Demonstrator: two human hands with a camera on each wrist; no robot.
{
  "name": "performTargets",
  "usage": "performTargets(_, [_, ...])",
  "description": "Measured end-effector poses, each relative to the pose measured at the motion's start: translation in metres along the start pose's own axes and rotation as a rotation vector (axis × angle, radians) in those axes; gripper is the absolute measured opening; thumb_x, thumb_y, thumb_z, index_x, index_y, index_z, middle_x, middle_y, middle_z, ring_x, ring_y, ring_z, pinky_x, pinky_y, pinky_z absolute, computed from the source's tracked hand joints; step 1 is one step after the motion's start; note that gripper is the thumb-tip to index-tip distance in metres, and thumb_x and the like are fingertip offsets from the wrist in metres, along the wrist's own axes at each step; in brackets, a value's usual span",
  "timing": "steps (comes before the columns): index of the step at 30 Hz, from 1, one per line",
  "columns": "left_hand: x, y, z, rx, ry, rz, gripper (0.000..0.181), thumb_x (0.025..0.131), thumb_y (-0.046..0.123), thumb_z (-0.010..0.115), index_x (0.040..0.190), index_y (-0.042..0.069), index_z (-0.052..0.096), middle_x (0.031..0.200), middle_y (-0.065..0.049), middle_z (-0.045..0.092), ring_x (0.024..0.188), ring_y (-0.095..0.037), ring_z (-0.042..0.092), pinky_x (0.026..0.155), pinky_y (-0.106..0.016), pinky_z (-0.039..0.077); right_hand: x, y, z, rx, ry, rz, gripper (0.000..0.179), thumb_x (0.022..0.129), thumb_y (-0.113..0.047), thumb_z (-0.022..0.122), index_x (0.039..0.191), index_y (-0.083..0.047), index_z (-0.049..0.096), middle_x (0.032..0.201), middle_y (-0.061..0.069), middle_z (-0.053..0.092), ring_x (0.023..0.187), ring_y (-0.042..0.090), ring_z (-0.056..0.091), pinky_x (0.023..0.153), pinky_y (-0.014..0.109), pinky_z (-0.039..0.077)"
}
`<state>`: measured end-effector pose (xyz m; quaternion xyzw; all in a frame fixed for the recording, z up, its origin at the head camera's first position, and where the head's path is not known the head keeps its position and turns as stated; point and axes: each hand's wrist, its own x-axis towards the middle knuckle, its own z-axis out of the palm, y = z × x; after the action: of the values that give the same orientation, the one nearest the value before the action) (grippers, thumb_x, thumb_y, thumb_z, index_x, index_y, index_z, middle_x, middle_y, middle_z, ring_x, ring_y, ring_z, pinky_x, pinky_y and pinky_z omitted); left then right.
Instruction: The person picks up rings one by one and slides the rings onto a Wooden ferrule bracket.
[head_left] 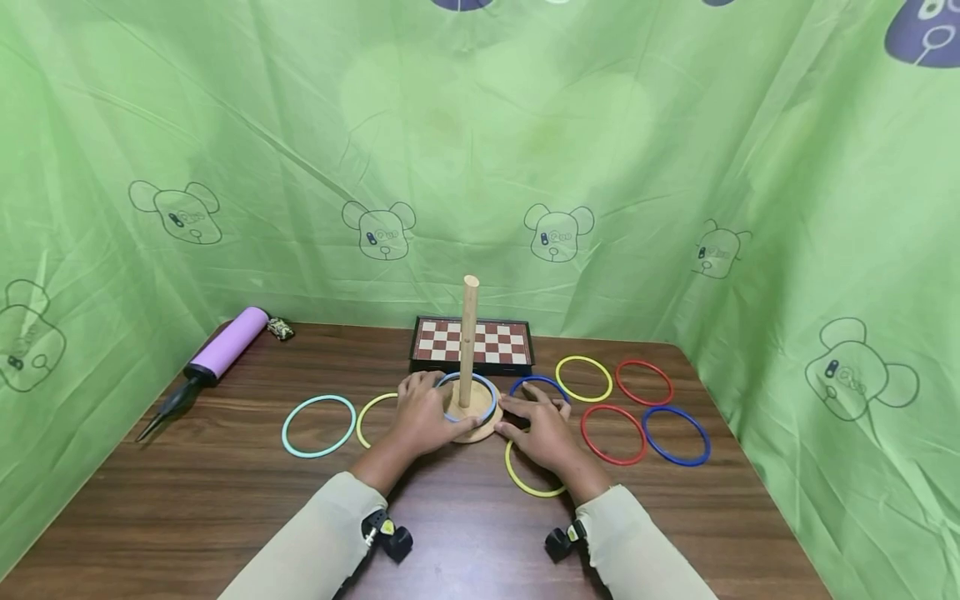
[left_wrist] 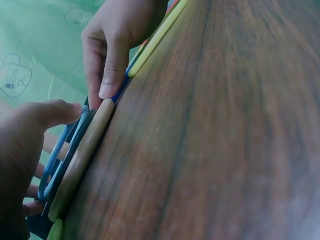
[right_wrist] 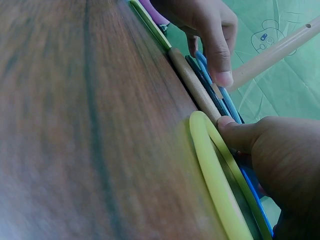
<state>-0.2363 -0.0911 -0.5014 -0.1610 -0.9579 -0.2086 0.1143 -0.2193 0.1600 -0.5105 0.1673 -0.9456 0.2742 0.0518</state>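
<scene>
A wooden peg (head_left: pixel 468 342) stands upright on a round wooden base (head_left: pixel 480 432). My left hand (head_left: pixel 426 410) holds a light blue ring (head_left: pixel 491 392) that encircles the peg low over the base; its thumb presses the ring's near side, fingers at the far left side. Beneath this ring a darker band (right_wrist: pixel 202 75) shows just above the base in the right wrist view. My right hand (head_left: pixel 546 429) grips the base's right edge, the thumb (right_wrist: pixel 232 127) on its rim. A blue ring (head_left: pixel 536 380) lies partly hidden behind the right hand.
Yellow rings (head_left: pixel 583 379), red rings (head_left: pixel 613 435) and another blue ring (head_left: pixel 677 436) lie to the right. A turquoise ring (head_left: pixel 318 427) lies left. Behind the peg is a checkered board (head_left: pixel 506 343); a purple hand pump (head_left: pixel 232 343) rests at far left. Green curtains (head_left: pixel 480 167) enclose the table.
</scene>
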Motion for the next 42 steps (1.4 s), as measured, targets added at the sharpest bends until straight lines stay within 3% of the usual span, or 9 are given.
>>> performTargets(6, [0.0002, -0.0007, 0.0014, 0.008, -0.018, -0.003, 0.087, 0.082, 0.072, 0.081, 0.139, 0.006, 0.075, 0.152, -0.019, 0.062, 0.14, -0.045, 0.052, 0.121, -0.069, 0.037, -0.0013, 0.0005, 0.0008, 0.008, 0.003, 0.008, 0.048, 0.1, -0.04, 0.08, 0.144, -0.023, 0.074, 0.15, -0.002, 0.071, 0.164, 0.036, 0.039, 0.12, 0.075, 0.019])
performTargets(18, [-0.0007, -0.0031, 0.0031, 0.013, 0.003, 0.013, 0.079, 0.08, 0.072, 0.084, 0.13, 0.012, 0.079, 0.15, -0.02, 0.064, 0.137, -0.044, 0.054, 0.114, -0.068, 0.042, -0.0016, -0.0004, 0.0004, 0.007, -0.005, 0.009, 0.048, 0.101, -0.041, 0.08, 0.145, -0.023, 0.074, 0.15, -0.003, 0.071, 0.164, 0.036, 0.038, 0.121, 0.075, 0.019])
performTargets(29, [-0.0016, -0.0028, 0.0019, 0.002, -0.003, -0.001, 0.088, 0.075, 0.073, 0.089, 0.142, 0.018, 0.074, 0.154, -0.023, 0.062, 0.142, -0.048, 0.052, 0.117, -0.069, 0.041, -0.0009, -0.0003, 0.0002, 0.012, -0.002, 0.004, 0.048, 0.101, -0.041, 0.08, 0.144, -0.022, 0.074, 0.149, -0.003, 0.072, 0.163, 0.036, 0.039, 0.12, 0.075, 0.019])
performTargets(42, [-0.001, -0.0032, 0.0035, 0.003, 0.004, 0.002, 0.094, 0.073, 0.072, 0.091, 0.146, 0.018, 0.069, 0.146, -0.019, 0.067, 0.137, -0.043, 0.055, 0.115, -0.066, 0.044, -0.0008, -0.0007, -0.0004, 0.008, -0.009, 0.013, 0.048, 0.101, -0.041, 0.08, 0.145, -0.023, 0.074, 0.15, -0.003, 0.071, 0.164, 0.036, 0.038, 0.12, 0.075, 0.019])
